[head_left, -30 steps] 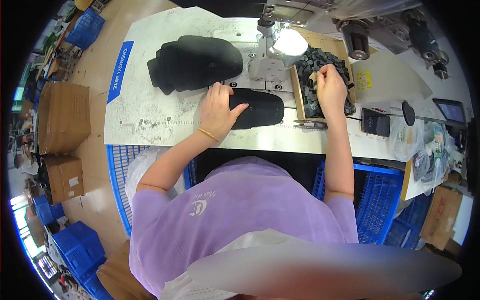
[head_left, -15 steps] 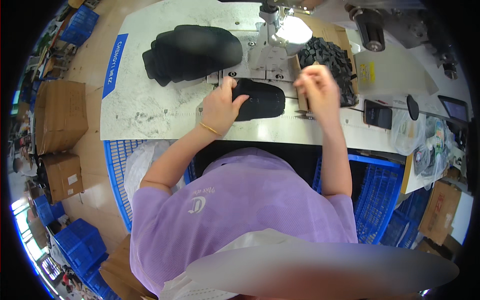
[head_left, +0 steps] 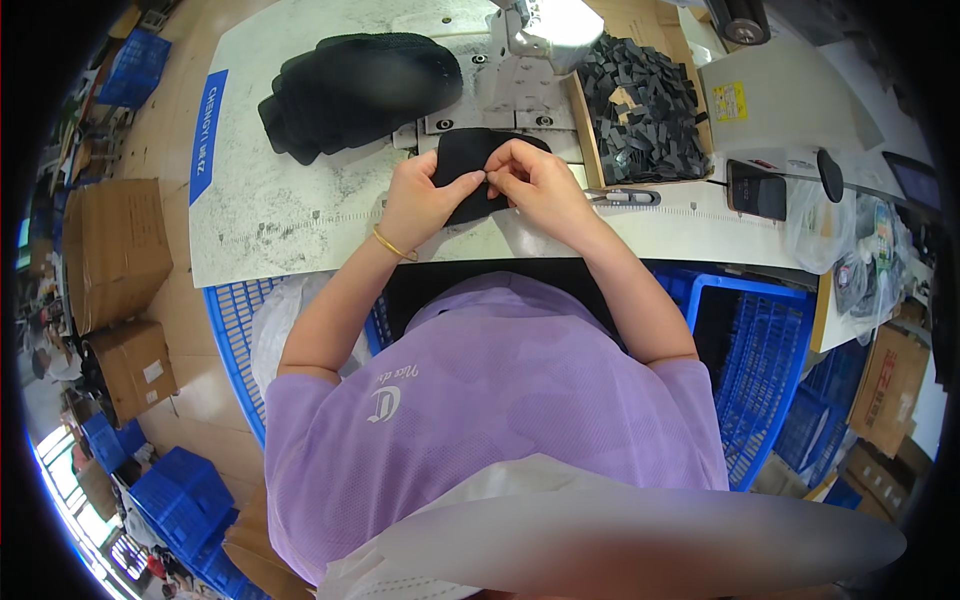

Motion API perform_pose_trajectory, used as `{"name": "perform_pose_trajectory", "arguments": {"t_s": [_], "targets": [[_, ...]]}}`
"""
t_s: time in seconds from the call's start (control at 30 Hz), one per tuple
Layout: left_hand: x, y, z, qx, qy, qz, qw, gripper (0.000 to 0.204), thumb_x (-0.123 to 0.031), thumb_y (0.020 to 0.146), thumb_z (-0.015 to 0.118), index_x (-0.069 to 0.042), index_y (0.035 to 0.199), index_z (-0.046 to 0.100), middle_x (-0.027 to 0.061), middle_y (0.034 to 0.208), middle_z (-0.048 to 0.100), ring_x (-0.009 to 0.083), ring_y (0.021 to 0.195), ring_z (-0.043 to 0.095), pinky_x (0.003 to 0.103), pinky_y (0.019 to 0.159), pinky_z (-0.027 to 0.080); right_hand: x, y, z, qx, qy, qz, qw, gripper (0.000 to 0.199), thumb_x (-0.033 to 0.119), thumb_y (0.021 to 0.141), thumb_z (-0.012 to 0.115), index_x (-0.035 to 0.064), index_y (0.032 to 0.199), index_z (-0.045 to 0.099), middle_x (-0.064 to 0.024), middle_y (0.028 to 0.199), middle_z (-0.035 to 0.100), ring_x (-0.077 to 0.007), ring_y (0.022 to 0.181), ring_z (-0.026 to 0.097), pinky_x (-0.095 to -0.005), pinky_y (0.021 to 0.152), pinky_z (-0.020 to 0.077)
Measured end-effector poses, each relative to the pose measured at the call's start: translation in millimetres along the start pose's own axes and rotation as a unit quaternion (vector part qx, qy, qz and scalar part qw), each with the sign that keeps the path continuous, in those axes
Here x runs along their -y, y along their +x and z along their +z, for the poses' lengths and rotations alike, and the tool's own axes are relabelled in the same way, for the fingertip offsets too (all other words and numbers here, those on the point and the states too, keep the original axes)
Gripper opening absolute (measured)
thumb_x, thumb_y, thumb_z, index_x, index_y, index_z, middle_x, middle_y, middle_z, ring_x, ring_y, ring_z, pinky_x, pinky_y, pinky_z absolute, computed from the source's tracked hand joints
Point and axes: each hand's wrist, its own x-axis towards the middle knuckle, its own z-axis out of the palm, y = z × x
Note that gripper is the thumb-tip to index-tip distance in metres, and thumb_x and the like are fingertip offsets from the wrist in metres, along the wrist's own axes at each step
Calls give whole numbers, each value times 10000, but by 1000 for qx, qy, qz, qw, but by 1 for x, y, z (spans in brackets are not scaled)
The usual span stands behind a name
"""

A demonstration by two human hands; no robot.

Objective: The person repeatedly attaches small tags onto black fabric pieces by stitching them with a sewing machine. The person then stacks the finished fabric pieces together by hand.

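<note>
A black fabric piece (head_left: 462,155) lies on the white sewing table (head_left: 270,215) in front of the sewing machine (head_left: 535,25). My left hand (head_left: 425,195) pinches its near edge, with a gold bracelet on the wrist. My right hand (head_left: 535,185) meets it fingertip to fingertip on the same edge and seems to press a small black tag there; the tag is mostly hidden by my fingers.
A stack of black fabric pieces (head_left: 355,85) sits at the table's back left. A wooden tray of small black tags (head_left: 645,105) is at the right, thread snips (head_left: 620,197) beside it. Blue crates (head_left: 765,350) and cardboard boxes (head_left: 115,250) stand around the table.
My right hand came back from the tray of black tags to the fabric piece and now meets my left hand on its near edge. The view shifted slightly.
</note>
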Motion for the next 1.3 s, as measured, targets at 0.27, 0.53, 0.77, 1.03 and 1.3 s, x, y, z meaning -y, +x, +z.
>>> {"name": "perform_pose_trajectory", "arguments": {"t_s": [0.27,0.53,0.77,1.03,1.3], "targets": [[-65,-14,-7,-20,-198,-46,979,215,-50,828,674,41,1020,640,78,937,675,100,801,630,234,727,535,37,-16,-19,-274,37,-155,948,231,137,842,667,13,1010,567,-61,847,627,-111,684,574,-250,622,480],[-71,-6,1,-44,-220,-38,974,179,-40,827,670,37,986,642,79,912,675,93,787,629,229,714,535,44,-23,-30,-160,165,-66,971,159,120,879,617,-1,974,580,-21,832,629,-30,735,568,-185,650,473],[-88,4,-1,-44,-174,-26,983,172,-54,811,686,37,948,640,73,871,678,84,746,623,226,684,529,61,-19,-43,-151,128,-64,978,140,111,877,613,10,972,596,-14,846,628,-28,744,563,-182,664,468],[-120,54,0,-56,-196,54,978,225,-43,787,688,43,986,626,61,884,670,82,748,614,224,694,515,105,20,-72,-256,58,-99,960,202,87,816,641,-38,971,612,-53,873,653,-79,800,582,-234,722,468],[-133,79,4,-75,-280,-48,956,68,18,798,645,-39,833,640,25,827,637,106,743,603,252,671,509,100,47,-82,-253,128,-161,945,139,55,831,626,-28,939,596,-30,809,640,-58,712,562,-217,631,445]]}}
